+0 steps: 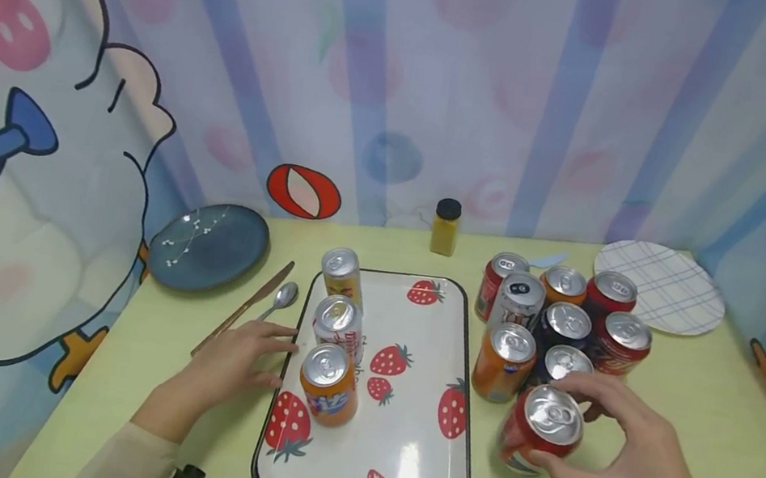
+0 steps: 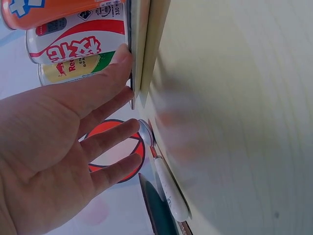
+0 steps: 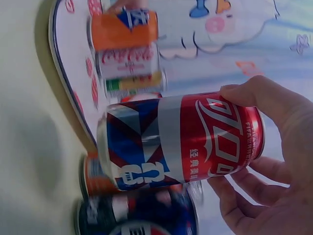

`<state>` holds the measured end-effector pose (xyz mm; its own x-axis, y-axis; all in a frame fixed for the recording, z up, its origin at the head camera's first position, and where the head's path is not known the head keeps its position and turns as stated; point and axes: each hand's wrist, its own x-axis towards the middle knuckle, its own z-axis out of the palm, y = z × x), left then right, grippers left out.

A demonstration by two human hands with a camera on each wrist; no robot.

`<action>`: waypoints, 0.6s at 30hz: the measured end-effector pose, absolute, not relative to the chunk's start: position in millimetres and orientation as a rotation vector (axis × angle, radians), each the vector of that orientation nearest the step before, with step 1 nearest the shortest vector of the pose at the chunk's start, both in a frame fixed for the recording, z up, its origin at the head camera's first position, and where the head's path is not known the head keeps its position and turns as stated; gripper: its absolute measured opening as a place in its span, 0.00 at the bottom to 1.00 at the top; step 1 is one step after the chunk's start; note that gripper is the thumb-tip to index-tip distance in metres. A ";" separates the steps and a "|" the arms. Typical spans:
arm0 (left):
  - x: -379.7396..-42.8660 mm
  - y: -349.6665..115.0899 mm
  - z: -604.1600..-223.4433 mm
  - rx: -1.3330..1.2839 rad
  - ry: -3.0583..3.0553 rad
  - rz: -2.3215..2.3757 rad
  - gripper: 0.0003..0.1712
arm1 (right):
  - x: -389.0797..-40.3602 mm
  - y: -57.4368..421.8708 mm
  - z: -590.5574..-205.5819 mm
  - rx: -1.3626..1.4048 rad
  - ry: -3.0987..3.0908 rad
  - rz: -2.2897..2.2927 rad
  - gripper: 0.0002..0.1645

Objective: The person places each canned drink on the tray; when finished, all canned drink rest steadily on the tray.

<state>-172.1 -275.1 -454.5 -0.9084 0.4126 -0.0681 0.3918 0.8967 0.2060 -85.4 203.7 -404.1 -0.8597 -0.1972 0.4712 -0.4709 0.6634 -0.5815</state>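
My right hand (image 1: 630, 470) grips a red cola can (image 1: 532, 435) near its top, thumb on one side and fingers on the other. In the right wrist view, the can (image 3: 181, 142) shows a blue, white and red pattern around its lower part. Beside the left rim of the white strawberry tray (image 1: 404, 454) is my left hand (image 1: 226, 364), its fingers extended with the tips right at the rim. Three cans stand in a row along the tray's left side: an orange soda can (image 1: 329, 395), a white and red can (image 1: 339, 323) and a yellow can (image 1: 343, 270).
A cluster of several cans stands right of the tray, including an orange can (image 1: 503, 366) and a dark can (image 1: 565, 326). Behind it lies a checked plate (image 1: 677, 293). A yellow jar (image 1: 444, 231), a blue plate (image 1: 209, 247), a spoon (image 1: 285, 295) and a knife (image 1: 244, 305) are also around.
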 end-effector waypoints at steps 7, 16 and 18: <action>-174.0 -274.3 -454.1 0.606 2.939 0.278 0.31 | -93.2 150.2 -412.8 0.761 -2.468 1.209 0.46; -174.3 -275.1 -455.0 0.594 2.925 0.289 0.32 | -97.2 75.6 -429.2 1.035 -2.474 1.373 0.40; -174.5 -275.1 -455.1 0.597 2.932 0.288 0.32 | -96.8 62.8 -431.0 1.073 -2.489 1.405 0.40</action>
<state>-174.5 -275.1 -455.1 -0.9121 0.3990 -0.0944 0.3730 0.9031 0.2127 -96.8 62.8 -431.0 -0.7498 -0.5311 0.3948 -0.6124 0.3309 -0.7180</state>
